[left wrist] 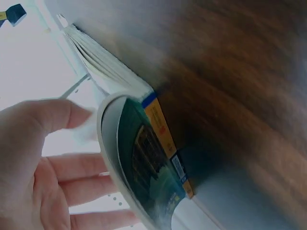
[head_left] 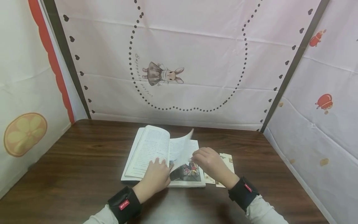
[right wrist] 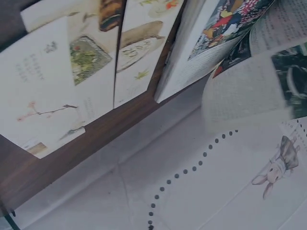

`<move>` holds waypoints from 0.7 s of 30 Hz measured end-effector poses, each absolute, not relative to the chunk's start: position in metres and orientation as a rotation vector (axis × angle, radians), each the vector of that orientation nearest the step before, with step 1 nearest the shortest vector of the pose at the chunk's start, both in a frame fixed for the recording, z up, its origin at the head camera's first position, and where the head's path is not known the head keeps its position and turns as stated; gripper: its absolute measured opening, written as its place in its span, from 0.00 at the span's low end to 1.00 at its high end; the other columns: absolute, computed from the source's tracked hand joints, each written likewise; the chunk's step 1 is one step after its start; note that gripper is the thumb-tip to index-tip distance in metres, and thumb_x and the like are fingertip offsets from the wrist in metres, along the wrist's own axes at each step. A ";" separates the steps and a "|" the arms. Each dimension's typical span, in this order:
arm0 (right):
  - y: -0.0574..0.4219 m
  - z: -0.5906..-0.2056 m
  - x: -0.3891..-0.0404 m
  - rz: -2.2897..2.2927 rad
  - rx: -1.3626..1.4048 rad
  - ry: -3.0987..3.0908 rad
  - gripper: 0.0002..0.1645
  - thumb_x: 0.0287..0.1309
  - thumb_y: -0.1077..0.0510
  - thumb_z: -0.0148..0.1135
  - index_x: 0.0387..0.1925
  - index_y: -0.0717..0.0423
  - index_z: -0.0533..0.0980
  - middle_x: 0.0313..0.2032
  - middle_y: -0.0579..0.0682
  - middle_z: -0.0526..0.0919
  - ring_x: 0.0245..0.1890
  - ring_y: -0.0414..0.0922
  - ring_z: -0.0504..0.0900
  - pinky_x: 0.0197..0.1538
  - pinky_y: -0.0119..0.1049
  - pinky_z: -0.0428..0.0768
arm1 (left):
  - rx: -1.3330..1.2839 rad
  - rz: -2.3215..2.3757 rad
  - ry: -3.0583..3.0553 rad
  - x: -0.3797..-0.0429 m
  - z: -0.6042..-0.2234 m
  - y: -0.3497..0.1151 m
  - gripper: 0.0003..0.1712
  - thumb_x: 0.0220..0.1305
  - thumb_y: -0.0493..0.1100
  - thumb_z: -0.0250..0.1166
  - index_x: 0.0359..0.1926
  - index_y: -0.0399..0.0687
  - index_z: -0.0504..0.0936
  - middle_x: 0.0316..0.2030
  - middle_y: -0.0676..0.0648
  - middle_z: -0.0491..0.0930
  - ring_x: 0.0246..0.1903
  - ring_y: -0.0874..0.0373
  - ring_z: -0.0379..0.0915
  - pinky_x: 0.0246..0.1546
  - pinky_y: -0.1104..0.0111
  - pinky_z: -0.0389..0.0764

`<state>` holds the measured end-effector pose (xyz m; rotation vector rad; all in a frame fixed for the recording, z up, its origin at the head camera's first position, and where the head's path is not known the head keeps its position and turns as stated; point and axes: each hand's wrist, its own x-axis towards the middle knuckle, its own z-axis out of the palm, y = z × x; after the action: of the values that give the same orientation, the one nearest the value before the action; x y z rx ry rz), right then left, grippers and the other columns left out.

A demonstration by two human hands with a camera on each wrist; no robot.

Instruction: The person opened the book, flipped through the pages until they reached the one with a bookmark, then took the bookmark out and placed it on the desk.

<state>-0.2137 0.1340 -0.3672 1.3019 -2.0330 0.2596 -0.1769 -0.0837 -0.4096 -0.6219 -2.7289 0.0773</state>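
An open book with printed text and a color photo lies on the table. One page stands lifted between its two halves. My right hand is at the lifted page's outer edge, thumb and fingers bent together on it. On the lower left pages rests my left hand, its fingers extended and its thumb near the gutter. The left wrist view shows that hand beside the book's curled green cover. In the right wrist view the lifted page is blurred; the right hand is out of sight there.
Several illustrated cards lie to the right of the book, partly under my right forearm in the head view. The brown wooden table meets printed white cloth at its back and sides.
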 end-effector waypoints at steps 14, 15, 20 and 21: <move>0.146 -0.401 -0.214 0.170 1.250 -2.963 0.48 0.41 0.41 0.66 0.59 0.64 0.62 0.52 0.58 0.78 0.50 0.50 0.75 0.51 0.46 0.78 | -0.242 -0.794 -2.689 -0.184 -0.401 -0.113 0.19 0.57 0.36 0.56 0.50 0.36 0.73 0.19 0.41 0.79 0.15 0.54 0.73 0.11 0.67 0.72; 0.147 -0.403 -0.214 0.175 1.244 -2.980 0.49 0.40 0.41 0.66 0.59 0.64 0.62 0.51 0.57 0.79 0.49 0.49 0.76 0.50 0.46 0.78 | -0.252 -0.814 -2.670 -0.184 -0.403 -0.115 0.29 0.53 0.31 0.57 0.59 0.39 0.65 0.30 0.35 0.82 0.25 0.48 0.78 0.15 0.64 0.76; 0.146 -0.406 -0.216 0.145 1.246 -3.019 0.50 0.32 0.40 0.70 0.56 0.63 0.66 0.46 0.55 0.82 0.43 0.48 0.78 0.47 0.45 0.80 | -0.354 -0.467 -2.660 -0.182 -0.410 -0.123 0.54 0.45 0.26 0.61 0.69 0.58 0.46 0.67 0.28 0.40 0.62 0.28 0.32 0.53 0.31 0.58; 0.146 -0.406 -0.217 0.141 1.252 -3.030 0.49 0.31 0.40 0.71 0.55 0.62 0.67 0.45 0.54 0.82 0.43 0.47 0.78 0.46 0.44 0.80 | -0.390 -0.348 -2.668 -0.182 -0.411 -0.124 0.53 0.45 0.27 0.62 0.69 0.60 0.48 0.68 0.29 0.39 0.62 0.28 0.29 0.53 0.27 0.50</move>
<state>-0.2167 0.1459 -0.4060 1.2519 -3.0301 0.1410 -0.1816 -0.1236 -0.4108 -0.3901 -2.6685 -0.3475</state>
